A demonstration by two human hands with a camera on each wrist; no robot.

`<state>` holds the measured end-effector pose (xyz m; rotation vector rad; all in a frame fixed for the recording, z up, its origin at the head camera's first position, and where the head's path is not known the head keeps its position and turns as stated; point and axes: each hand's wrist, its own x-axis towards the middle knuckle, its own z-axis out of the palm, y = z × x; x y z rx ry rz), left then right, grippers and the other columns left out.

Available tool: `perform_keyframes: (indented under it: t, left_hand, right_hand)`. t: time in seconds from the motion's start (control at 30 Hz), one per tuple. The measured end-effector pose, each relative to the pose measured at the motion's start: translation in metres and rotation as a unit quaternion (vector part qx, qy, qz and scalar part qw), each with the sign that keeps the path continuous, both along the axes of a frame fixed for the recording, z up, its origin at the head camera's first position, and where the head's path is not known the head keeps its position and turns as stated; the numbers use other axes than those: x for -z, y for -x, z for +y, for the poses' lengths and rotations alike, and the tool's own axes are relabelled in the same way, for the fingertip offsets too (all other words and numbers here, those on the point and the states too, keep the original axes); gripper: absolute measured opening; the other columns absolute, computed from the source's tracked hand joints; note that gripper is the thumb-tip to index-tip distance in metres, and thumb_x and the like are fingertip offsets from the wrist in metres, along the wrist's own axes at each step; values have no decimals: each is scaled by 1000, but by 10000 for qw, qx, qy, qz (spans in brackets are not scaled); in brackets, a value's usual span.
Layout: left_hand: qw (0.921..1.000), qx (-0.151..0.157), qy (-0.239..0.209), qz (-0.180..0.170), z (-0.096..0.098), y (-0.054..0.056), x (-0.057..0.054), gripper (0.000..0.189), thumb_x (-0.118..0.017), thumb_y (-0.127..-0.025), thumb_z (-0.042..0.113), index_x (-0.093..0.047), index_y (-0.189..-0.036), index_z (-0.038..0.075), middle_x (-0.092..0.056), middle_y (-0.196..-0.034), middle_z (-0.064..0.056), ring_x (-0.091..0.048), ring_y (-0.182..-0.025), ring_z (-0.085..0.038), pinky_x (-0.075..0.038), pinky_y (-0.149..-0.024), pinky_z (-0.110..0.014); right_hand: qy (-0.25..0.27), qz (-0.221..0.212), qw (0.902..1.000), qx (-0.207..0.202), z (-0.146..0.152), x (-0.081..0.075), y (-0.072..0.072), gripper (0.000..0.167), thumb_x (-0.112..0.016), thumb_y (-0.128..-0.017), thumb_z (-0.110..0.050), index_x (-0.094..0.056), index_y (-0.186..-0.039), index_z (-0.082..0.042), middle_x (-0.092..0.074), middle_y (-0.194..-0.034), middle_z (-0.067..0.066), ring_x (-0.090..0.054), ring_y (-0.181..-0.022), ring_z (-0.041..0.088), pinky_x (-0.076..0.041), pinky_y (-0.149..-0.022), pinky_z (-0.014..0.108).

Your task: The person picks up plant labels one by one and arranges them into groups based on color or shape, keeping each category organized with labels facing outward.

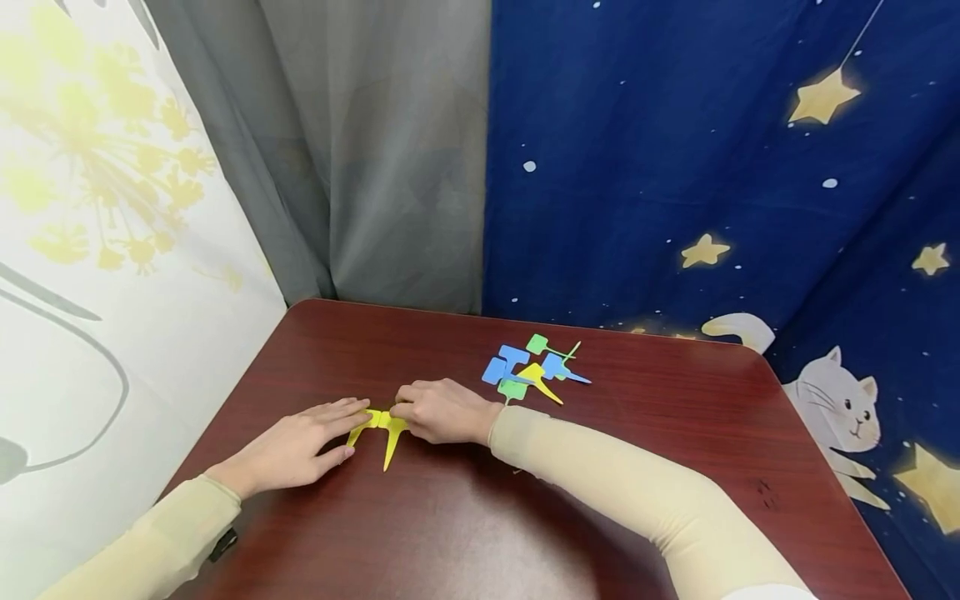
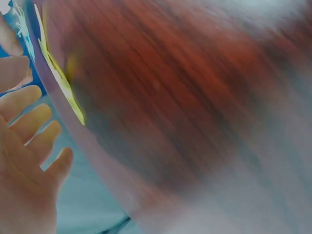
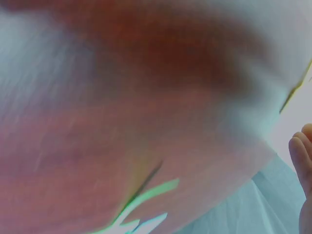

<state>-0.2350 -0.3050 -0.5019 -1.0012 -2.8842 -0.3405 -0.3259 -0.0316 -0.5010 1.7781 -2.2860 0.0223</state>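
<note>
Several yellow T-shaped plant labels point(image 1: 393, 427) lie side by side on the dark red-brown table, their pointed stems toward the near edge. My left hand point(image 1: 303, 437) rests flat at their left end, its straight fingertips touching a yellow label. In the left wrist view, the left hand point(image 2: 29, 156) shows with fingers extended and the yellow labels point(image 2: 61, 80) beyond it. At the right end, my right hand point(image 1: 444, 412) has curled fingers that pinch a yellow label, mostly hidden under them. Only part of the right hand point(image 3: 304, 161) enters the right wrist view.
A loose pile of blue labels point(image 1: 513, 357), green labels point(image 1: 537, 343) and a yellow label point(image 1: 534, 373) lies farther back, right of centre. Grey and blue curtains point(image 1: 408, 167) hang behind the table point(image 1: 630, 408). A white patterned cloth point(image 1: 135, 333) hangs at the left.
</note>
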Motion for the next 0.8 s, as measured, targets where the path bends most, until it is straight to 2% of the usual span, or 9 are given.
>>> perform_keyframes:
  t: [0.17,0.3,0.43,0.63,0.8]
  left_hand:
    - [9999,122,81,-90,13,-2,0,54,-65,-98,37,-55,-147,15,-42,-157,-3,-39,-144,-23,-41,-110,-46]
    - [9992,395,77,42,24,-3,2,57,-63,-100,37,-51,-149,10,-41,-157,-7,-38,-144,-25,-39,-111,-46]
    - [9985,543,-16,63,34,-6,3,60,-61,-101,38,-48,-150,7,-40,-158,-10,-37,-145,-27,-37,-112,-51]
    - [9981,586,16,-194,42,-8,4,64,-57,-103,38,-40,-154,3,-35,-160,-12,-33,-147,-29,-32,-114,-55]
    - [9982,497,113,-303,44,-9,4,66,-57,-103,38,-38,-155,2,-33,-161,-12,-30,-148,-28,-29,-115,-55]
  right_hand:
    - [3,75,9999,125,16,-10,11,25,-63,-95,-19,-71,-119,-21,-63,-111,-5,-59,-96,8,-53,-76,20]
    - [-82,47,9996,281,37,-18,19,24,-64,-96,-19,-71,-119,-19,-63,-110,-4,-59,-94,9,-53,-75,20]
    - [-219,116,9988,423,59,-23,24,24,-64,-96,-19,-70,-119,-19,-64,-110,-3,-60,-94,10,-54,-73,21]
    - [-377,121,9973,620,93,-27,30,24,-64,-96,-18,-70,-119,-18,-63,-109,-3,-59,-93,12,-54,-73,24]
    - [-360,140,9961,789,122,-25,36,24,-66,-94,-16,-71,-117,-17,-63,-107,-2,-59,-94,15,-55,-73,27]
